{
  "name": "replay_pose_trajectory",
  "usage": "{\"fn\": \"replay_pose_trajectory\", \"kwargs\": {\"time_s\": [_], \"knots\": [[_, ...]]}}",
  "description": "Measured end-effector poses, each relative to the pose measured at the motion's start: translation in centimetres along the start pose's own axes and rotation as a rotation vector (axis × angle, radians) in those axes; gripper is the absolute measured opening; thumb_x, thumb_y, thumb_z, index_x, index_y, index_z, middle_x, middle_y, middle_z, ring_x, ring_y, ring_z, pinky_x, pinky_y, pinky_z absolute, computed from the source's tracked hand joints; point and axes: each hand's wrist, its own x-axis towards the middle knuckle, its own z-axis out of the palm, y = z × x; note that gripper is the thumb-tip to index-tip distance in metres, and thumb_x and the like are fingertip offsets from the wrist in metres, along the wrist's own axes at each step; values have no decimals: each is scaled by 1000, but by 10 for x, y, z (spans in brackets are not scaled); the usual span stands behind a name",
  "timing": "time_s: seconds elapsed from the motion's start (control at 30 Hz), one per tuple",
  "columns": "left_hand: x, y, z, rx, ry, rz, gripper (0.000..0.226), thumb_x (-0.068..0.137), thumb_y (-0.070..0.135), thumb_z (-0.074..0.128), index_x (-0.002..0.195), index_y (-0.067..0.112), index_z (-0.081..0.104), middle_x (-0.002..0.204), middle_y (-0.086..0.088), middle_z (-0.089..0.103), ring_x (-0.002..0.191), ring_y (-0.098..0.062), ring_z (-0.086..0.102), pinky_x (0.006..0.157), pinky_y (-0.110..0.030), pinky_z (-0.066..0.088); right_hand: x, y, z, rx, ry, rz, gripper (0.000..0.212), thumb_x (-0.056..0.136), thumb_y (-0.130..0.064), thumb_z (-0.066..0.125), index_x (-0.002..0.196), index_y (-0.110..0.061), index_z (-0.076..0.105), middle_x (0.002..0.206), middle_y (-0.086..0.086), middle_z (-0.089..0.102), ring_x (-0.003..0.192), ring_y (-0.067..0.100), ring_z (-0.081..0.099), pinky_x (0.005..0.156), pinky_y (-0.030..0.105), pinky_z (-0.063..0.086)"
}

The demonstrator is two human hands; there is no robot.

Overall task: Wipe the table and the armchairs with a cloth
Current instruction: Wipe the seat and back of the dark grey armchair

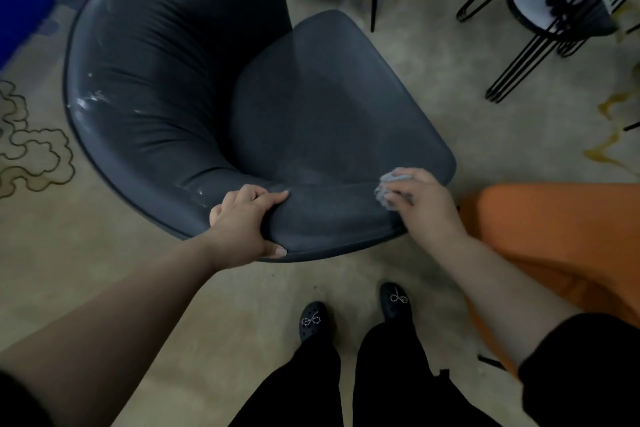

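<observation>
Presently wiping armchair (242, 107) near seat front edge. Left hand (242, 218) clamped over armrest end, likely steadying chair. Right hand (415, 201) curled round bunched cloth (389, 188), pressed onto seat corner.

crumpled grey cloth (388, 188) lies on the dark grey armchair (242, 107) seat's front corner.

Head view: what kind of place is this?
Probably a lounge or cafe seating area: dark grey leather tub armchair, patterned beige carpet, round white table on black wire legs, orange seat.
</observation>
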Motion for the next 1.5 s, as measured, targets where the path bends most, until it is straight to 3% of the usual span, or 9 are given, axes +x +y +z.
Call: {"fn": "replay_pose_trajectory", "kwargs": {"time_s": [0.1,0.23,0.37,0.7,0.8,0.93,1.03,1.23,1.5], "knots": [[0,0,0,4,8,5,97,62,46,81,142,47,27,130,13,29,124,-14,21,101,-34,16,-11,-29,29,-48,-127,-121,19,90,-10,59,105,-8,71,120,13,58,103,15,56,86,17,42],[0,0,0,13,0,4,97,62,46,81,143,47,27,132,12,29,125,-15,21,102,-35,17,-19,-49,50,115,-166,-200,20,86,-2,62,104,1,69,112,4,56,95,-23,45,81,-6,27],[0,0,-1,5,-3,7,96,62,46,81,142,47,27,132,12,29,125,-15,21,101,-35,17,-8,-33,25,58,-226,-163,26,85,-3,64,110,-7,70,128,7,53,117,8,49,96,1,24],[-2,3,-4,-52,-13,-3,96,61,44,81,141,48,28,117,21,22,122,-9,18,95,-26,9,9,-21,27,-137,-145,-53,19,90,-14,59,104,-13,72,119,10,59,108,24,55,91,22,40],[-2,3,-5,-52,-22,-12,97,61,45,81,141,48,28,115,21,21,121,-9,18,94,-25,8,9,-44,48,33,-211,-182,13,82,3,63,90,2,73,105,16,64,95,9,55,83,-5,27],[-4,8,-9,-26,-60,-20,98,62,46,80,143,47,24,125,16,26,122,-11,19,94,-26,9,24,-33,37,49,-314,-157,25,85,-6,65,108,-11,71,117,1,56,106,4,49,86,-8,21],[-4,15,-20,-13,-97,-44,91,68,42,78,144,42,27,132,11,30,126,-15,23,99,-28,16,38,-22,18,-26,-317,-68,20,86,-4,64,105,-5,71,114,12,59,98,15,55,75,-8,25],[-1,18,-50,-100,57,-68,68,77,29,75,138,32,46,136,2,45,128,-22,35,108,-37,29,32,-43,36,-102,-421,-119,25,91,-20,57,114,-20,67,125,8,56,113,24,52,92,27,40],[-15,-63,-109,193,118,-86,76,71,38,79,138,36,44,145,8,39,134,-21,30,110,-35,24,30,-81,63,142,-410,-191,25,85,0,62,110,-1,68,115,5,58,104,-7,52,84,-6,28]]}}
